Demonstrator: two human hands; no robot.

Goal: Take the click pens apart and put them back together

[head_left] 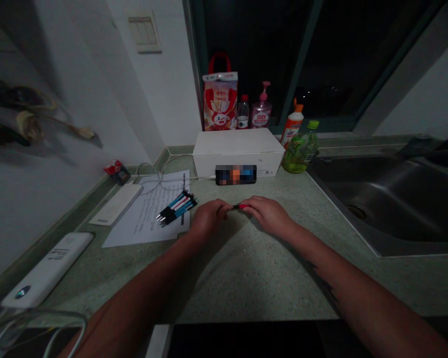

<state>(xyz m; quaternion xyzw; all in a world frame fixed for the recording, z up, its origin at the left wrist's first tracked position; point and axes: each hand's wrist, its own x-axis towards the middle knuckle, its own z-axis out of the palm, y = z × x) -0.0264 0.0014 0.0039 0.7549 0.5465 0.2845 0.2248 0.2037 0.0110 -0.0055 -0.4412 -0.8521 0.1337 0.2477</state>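
One red-black piece (242, 206) is pinched by our left hand (210, 217) and right hand (271, 214). If either pinch slips, we could drop it.

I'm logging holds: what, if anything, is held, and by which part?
Apparently a pen: left grip at its dark end, right grip at its red end.

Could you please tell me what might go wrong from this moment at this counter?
The small red-and-black item, pinched by the left hand and right hand, might slip and drop to the counter.
The pens on the paper lie near the left hand and could scatter if brushed.
The phone stands on edge before the white box; a pull on its cable might topple it.
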